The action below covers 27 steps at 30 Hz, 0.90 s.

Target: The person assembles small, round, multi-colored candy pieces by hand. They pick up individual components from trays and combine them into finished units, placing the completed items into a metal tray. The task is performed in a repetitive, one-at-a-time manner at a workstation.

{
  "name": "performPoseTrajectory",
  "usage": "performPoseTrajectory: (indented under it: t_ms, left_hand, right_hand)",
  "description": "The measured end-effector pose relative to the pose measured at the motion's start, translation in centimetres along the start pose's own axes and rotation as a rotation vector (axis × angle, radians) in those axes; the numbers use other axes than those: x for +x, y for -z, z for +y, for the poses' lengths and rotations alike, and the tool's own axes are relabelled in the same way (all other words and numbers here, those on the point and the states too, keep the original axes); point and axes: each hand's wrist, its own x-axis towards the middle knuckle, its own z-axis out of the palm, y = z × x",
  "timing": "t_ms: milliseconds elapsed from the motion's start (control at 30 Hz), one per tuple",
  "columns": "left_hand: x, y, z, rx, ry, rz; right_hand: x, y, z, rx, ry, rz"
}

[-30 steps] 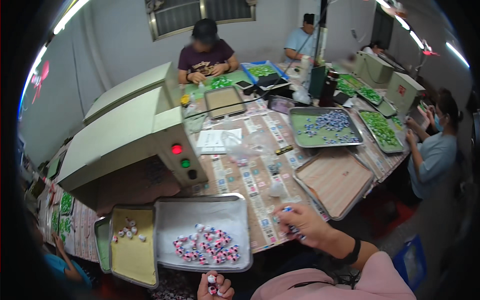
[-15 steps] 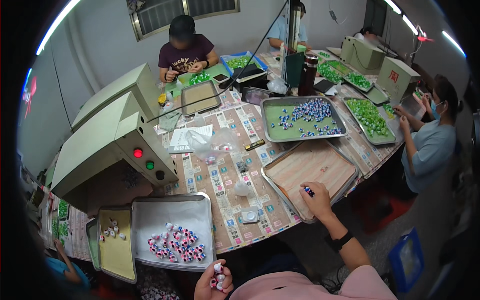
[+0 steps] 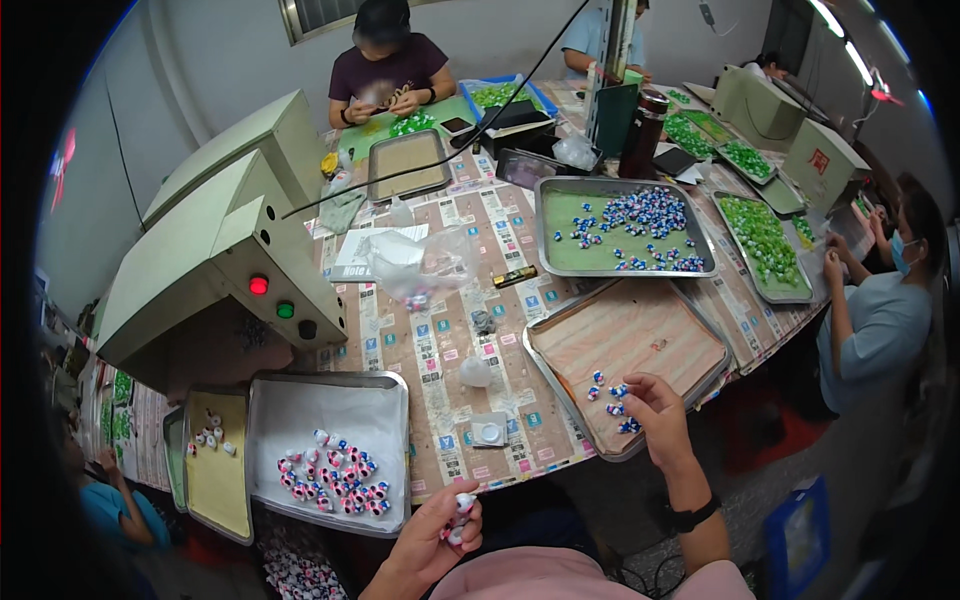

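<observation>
Several small white figurine pieces with pink and dark spots (image 3: 461,505) sit in my left hand (image 3: 430,535), its fingers curled round them in front of my body. My right hand (image 3: 655,415) is over the near part of the pink-lined tray (image 3: 640,330), thumb and fingers drawn together. A small blue-and-white piece (image 3: 618,390) is at its fingertips. More such loose pieces (image 3: 597,378) lie on the lining beside and below the fingers. A white-lined tray (image 3: 265,420) at the left bears a cluster of pink, white and blue figurines (image 3: 340,475).
A metal tray of blue pieces (image 3: 640,220) stands beyond the pink-lined one. On the patterned table are a plastic bag (image 3: 425,260), a small white bottle (image 3: 475,372) and a marker (image 3: 514,277). A beige machine box (image 3: 200,270) stands left. Co-workers sit far and right.
Loose blue-and-white pieces now lie on the pink-lined tray under my right hand, which held them before. My left hand has moved up and right with its figurine pieces. The view has shifted.
</observation>
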Motion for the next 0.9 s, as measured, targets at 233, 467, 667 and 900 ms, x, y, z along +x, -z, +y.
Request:
performPoseTrajectory:
  t_ms: [233, 467, 667, 900]
  left_hand:
    - [1.5, -0.3, 0.6, -0.015, 0.061, 0.019]
    - [0.8, 1.3, 0.8, -0.058, 0.04, -0.037]
    - [-0.5, 2.2, 1.3, -0.075, -0.039, 0.015]
    - [-1.0, 2.4, 1.7, -0.031, -0.05, 0.041]
  right_hand:
    - [-2.7, -2.7, 0.8, 0.358, -0.29, -0.199]
    - [-3.7, -7.9, 1.3, 0.616, -0.458, -0.43]
    - [-4.1, -10.6, 1.7, 0.518, -0.496, -0.497]
    - [-4.3, -11.4, 1.5, 0.409, -0.52, -0.435]
